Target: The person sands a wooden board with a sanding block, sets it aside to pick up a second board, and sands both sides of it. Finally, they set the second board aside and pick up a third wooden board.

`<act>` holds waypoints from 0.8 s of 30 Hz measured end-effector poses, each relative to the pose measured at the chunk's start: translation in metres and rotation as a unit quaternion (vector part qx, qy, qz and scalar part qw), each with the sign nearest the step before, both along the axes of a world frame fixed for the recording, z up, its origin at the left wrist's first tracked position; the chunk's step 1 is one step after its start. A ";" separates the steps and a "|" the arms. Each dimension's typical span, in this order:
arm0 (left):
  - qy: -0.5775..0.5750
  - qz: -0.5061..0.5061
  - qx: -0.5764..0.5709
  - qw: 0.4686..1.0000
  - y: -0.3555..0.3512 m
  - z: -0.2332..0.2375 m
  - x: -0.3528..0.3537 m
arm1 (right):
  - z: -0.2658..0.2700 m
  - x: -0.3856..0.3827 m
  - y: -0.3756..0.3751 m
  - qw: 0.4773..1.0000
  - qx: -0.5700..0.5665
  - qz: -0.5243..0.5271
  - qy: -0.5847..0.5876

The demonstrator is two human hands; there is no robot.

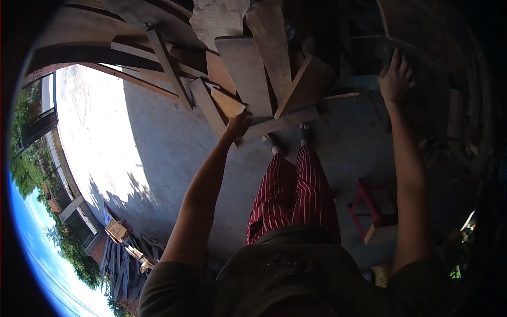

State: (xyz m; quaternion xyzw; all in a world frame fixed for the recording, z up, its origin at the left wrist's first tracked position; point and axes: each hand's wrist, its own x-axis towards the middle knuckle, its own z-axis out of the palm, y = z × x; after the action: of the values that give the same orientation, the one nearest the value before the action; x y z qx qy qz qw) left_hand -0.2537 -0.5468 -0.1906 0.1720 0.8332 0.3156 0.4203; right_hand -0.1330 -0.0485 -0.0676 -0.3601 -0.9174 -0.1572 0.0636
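Note:
My left hand is closed on the near end of a short, light yellowish wood piece, in front of a pile of boards. Beside that piece, a narrow plank slants down to the floor. My right hand is raised at the upper right with its fingers apart and nothing in it. Dark shapes lie behind it, too dim to make out. Wide wooden boards lean between my two hands, and a long flat plank lies on the floor just before my feet.
A red stool stands at the right, with a wood block by it. Dark strips are heaped at the lower left. Sunlit ground lies to the left. More timber is piled along the top.

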 end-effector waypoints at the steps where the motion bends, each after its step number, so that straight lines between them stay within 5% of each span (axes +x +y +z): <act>1: 0.002 0.037 0.001 0.999 0.017 -0.012 -0.019 | -0.006 0.001 0.002 1.000 -0.001 0.006 0.004; 5: 0.094 0.062 -0.074 0.991 0.013 -0.124 -0.061 | -0.019 0.003 0.013 0.999 0.030 0.019 -0.036; 7: 0.145 -0.072 -0.106 0.981 -0.013 -0.223 -0.050 | -0.017 0.004 0.020 0.997 0.056 0.029 -0.050; 10: -0.041 -0.020 -0.110 0.993 -0.013 -0.186 -0.028 | -0.016 0.010 0.030 0.993 0.073 0.074 -0.057; 12: 0.017 -0.145 -0.104 0.984 -0.052 -0.250 0.001 | -0.010 0.004 0.023 0.992 0.072 0.083 -0.067; 14: -0.123 -0.041 -0.173 0.976 -0.056 -0.211 -0.002 | -0.010 0.004 0.024 0.990 0.055 0.123 -0.047; 18: -0.084 -0.026 -0.191 0.978 -0.103 -0.256 -0.025 | -0.004 0.002 0.033 0.981 0.090 0.148 -0.091; 24: 0.107 0.243 -0.182 0.947 -0.159 -0.308 -0.156 | -0.005 0.024 0.068 0.976 0.030 0.196 -0.088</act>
State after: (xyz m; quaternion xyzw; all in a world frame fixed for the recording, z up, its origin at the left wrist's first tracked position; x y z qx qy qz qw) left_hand -0.4099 -0.7056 -0.4989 -0.0827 0.9329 0.2308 0.2638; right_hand -0.1090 0.0193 -0.0726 -0.1562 -0.9670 -0.2001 0.0227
